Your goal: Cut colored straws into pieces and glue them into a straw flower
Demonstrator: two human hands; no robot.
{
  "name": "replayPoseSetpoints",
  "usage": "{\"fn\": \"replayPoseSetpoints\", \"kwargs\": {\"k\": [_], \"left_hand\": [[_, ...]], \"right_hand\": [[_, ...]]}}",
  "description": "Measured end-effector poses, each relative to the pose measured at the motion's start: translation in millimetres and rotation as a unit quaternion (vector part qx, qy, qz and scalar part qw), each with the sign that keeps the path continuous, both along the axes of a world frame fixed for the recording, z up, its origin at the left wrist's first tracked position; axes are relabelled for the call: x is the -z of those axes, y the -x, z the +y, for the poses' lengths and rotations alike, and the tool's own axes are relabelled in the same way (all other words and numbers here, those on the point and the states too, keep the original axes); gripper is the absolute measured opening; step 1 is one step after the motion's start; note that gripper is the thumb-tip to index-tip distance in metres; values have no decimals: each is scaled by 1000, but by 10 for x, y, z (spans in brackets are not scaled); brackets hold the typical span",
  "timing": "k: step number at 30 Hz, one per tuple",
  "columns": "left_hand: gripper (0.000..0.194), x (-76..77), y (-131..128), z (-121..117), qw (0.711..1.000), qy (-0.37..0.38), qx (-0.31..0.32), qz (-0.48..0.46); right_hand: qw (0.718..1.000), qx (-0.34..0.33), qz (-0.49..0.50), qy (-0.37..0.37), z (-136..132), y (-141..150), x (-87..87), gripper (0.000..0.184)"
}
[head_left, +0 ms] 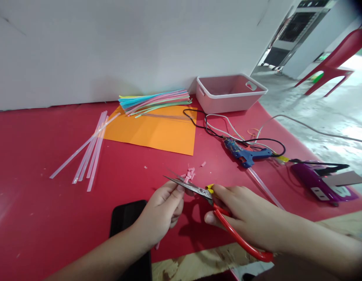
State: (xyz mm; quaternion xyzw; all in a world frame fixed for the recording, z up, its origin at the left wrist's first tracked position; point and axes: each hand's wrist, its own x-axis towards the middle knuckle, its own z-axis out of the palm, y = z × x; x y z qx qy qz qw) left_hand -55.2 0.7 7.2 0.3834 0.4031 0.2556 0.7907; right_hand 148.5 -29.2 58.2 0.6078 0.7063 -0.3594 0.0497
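Observation:
My right hand (239,210) is closed around the red handles of a pair of scissors (202,191), whose metal blades reach left over the table. My left hand (161,210) pinches a thin pink strip (187,179); its tip shows at the blades and another pink end pokes out below the hand. Whether the strip is a straw or something else is unclear. Several short pink pieces (191,171) lie in a small pile just beyond the blades, and one more sits apart to the right. Part of a black phone (128,214) is hidden by my left forearm.
Clear pinkish glue sticks (91,150) lie at left. Behind, a bundle of coloured strips (154,102) rests on an orange sheet (157,134), beside a pink basket (227,102). Right are a blue glue gun (248,154), tangled cords and a purple device (318,183). A wall bounds the back.

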Motion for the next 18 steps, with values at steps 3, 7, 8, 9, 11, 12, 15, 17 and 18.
{"fn": "replayPoseSetpoints", "kwargs": {"k": [3, 7, 8, 9, 11, 12, 15, 17, 18], "left_hand": [[38, -6, -10, 6, 1000, 4, 7, -8], [37, 8, -1, 6, 999, 1, 10, -32], [37, 11, 4, 5, 999, 1, 8, -37], [36, 12, 9, 3, 999, 2, 6, -40], [33, 5, 16, 1, 999, 4, 3, -41], [31, -4, 19, 2, 999, 6, 0, -41], [26, -43, 20, 8, 999, 10, -10, -41], [24, -65, 20, 13, 999, 11, -17, -43], [23, -70, 20, 15, 999, 12, -19, -44]], "right_hand": [[1000, 2, 14, 23, -18, -17, -18, 50], [999, 2, 28, 30, -30, -35, 8, 50], [999, 0, 31, 30, -29, -38, 17, 50], [999, -1, 34, 30, -27, -41, 23, 50], [999, -1, 34, 29, -21, -51, 27, 51], [999, 1, 33, 27, -20, -59, 23, 51], [999, 8, 39, 17, -24, -92, -5, 46], [999, 10, 48, 15, -33, -113, -28, 43], [999, 9, 50, 15, -37, -120, -38, 42]]}}
